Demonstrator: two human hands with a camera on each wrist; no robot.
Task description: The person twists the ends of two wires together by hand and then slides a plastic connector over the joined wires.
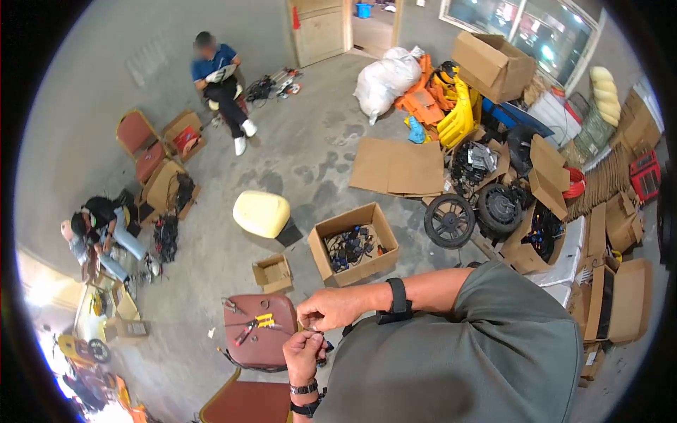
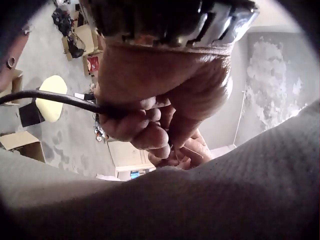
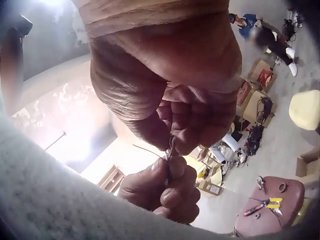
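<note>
Left hand (image 1: 302,354), low centre of the head view, is closed round a black cable (image 2: 55,98). The right hand (image 1: 337,307), just above it, pinches the dark end rising from the left fist. Only the left wrist view shows the cable's run: dark, round, smooth-sheathed, from the fist to the left edge. Only the right wrist view shows a fine strand (image 3: 147,151) sticking out left of the pinch, mid-frame. The head view places a red chair seat (image 1: 271,342) with yellow-handled pliers (image 1: 262,321) left of the hands.

Grey concrete floor (image 1: 296,162) carried an open box of cables (image 1: 367,266), a small box (image 1: 275,284), a yellow cushion (image 1: 261,213), flattened cardboard (image 1: 398,168) and two black wheels (image 1: 449,221).
</note>
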